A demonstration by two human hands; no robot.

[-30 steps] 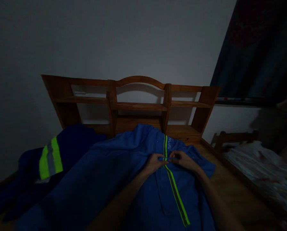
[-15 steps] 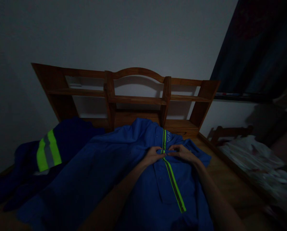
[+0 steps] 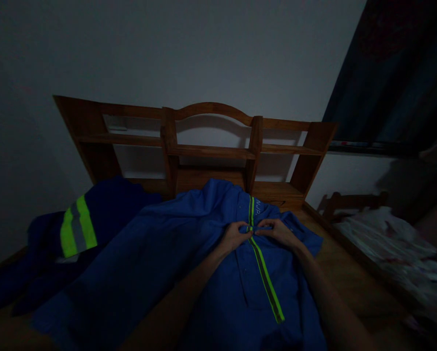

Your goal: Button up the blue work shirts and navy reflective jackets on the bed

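Note:
A blue work jacket (image 3: pixel 189 234) with a yellow-green and grey reflective strip lies spread out in front of me, white letters near its upper right. My left hand (image 3: pixel 236 235) pinches the jacket's fabric just left of the strip. On the other side, my right hand (image 3: pixel 277 232) pinches the same raised fold of cloth, thumb and fingers close together. The two hands nearly meet at the strip, about chest level on the jacket. The dim light hides the finer detail between the fingertips.
A darker blue garment (image 3: pixel 109 209) with a wide reflective band lies bunched at the left. Behind stands a wooden shelved headboard (image 3: pixel 211 152) against the wall. White plastic bags (image 3: pixel 387 239) lie at the right, below a dark curtain (image 3: pixel 383 78).
The view has shifted slightly, so the scene sits a little further right. Both hands keep their pinch on the jacket in almost the same place.

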